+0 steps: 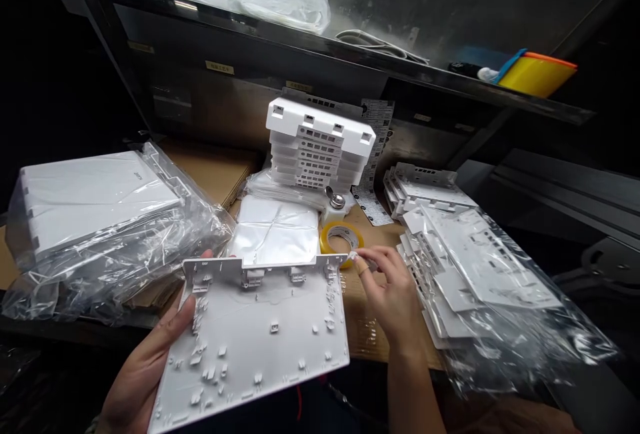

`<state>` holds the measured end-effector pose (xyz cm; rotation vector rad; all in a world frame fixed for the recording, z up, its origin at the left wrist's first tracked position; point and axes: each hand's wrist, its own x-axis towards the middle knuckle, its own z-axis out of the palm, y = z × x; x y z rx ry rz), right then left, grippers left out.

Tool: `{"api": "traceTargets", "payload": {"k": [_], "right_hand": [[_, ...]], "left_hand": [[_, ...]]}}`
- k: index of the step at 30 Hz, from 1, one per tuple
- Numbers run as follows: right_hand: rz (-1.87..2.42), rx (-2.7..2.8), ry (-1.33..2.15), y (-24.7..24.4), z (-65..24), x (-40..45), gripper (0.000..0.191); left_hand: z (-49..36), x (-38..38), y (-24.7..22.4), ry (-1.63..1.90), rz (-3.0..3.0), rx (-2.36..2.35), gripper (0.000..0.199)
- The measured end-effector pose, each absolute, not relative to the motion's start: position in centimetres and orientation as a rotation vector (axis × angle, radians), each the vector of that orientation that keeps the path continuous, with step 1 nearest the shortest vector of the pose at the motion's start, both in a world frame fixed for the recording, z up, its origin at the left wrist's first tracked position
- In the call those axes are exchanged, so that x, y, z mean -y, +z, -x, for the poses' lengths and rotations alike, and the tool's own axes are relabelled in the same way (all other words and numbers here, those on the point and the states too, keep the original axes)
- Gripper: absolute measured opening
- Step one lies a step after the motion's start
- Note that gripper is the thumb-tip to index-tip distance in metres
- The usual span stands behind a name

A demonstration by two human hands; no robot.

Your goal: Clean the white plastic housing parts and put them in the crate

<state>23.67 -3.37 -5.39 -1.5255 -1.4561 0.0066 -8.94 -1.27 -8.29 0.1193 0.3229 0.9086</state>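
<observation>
My left hand (150, 361) grips a white plastic housing panel (280, 361) by its left edge, thumb on the inner face. Small clips and posts cover that face, which is turned up toward me. At the panel's far right corner my right hand (390, 287) pinches a small whitish, crumpled-looking piece (353, 255) between thumb and fingertips; its kind is too small to make out. Just beyond the panel lies a roll of yellow tape (327, 239). Behind the panel sits a stack of clear plastic bags (275, 224).
Several white housings (320, 144) are stacked at the back, near a small bottle with a metal top (336, 201). Bagged white panels (100, 197) lie at left, more panels (480, 261) at right. A printed label sheet (375, 154) stands behind. Overhead runs a metal shelf (280, 41).
</observation>
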Motion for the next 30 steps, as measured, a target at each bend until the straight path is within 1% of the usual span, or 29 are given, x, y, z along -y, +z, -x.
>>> {"api": "traceTargets", "payload": {"k": [3, 6, 10, 12, 14, 16, 19, 25, 30], "right_hand": [[1.517, 1.385, -0.013, -5.8, -24.2, 3.3, 0.013], [1.519, 1.435, 0.057, -6.0, -25.0, 3.4, 0.014], [1.623, 1.417, 0.043, -4.9, -25.2, 3.3, 0.013], [1.518, 1.421, 0.067, -3.5, -23.5, 3.2, 0.013], [1.350, 1.523, 0.151, -1.9, -20.6, 3.1, 0.014], [1.221, 1.650, 0.162, -0.7, -17.3, 2.8, 0.016], [1.168, 1.776, 0.083, -0.2, -14.5, 2.3, 0.014], [1.248, 1.761, 0.009, -0.4, -15.1, 2.2, 0.011], [1.211, 1.843, 0.013, -0.1, -14.6, 2.2, 0.012]], "left_hand": [[8.4, 1.1, -8.2, 0.970, -0.210, -0.347, 0.071], [8.0, 1.1, -8.4, 0.983, -0.247, -0.349, 0.071], [7.0, 1.3, -8.6, 0.960, -0.251, -0.462, 0.076], [5.8, 1.6, -8.2, 0.920, -0.259, -0.563, 0.083], [4.2, 2.1, -7.3, 0.885, -0.275, -0.629, 0.091], [2.4, 2.7, -6.1, 0.873, -0.298, -0.651, 0.096], [0.6, 3.4, -4.6, 0.894, -0.322, -0.646, 0.094], [0.3, 3.8, -4.0, 0.918, -0.331, -0.645, 0.089], [0.8, 3.8, -4.2, 0.937, -0.360, -0.663, 0.093]]}}
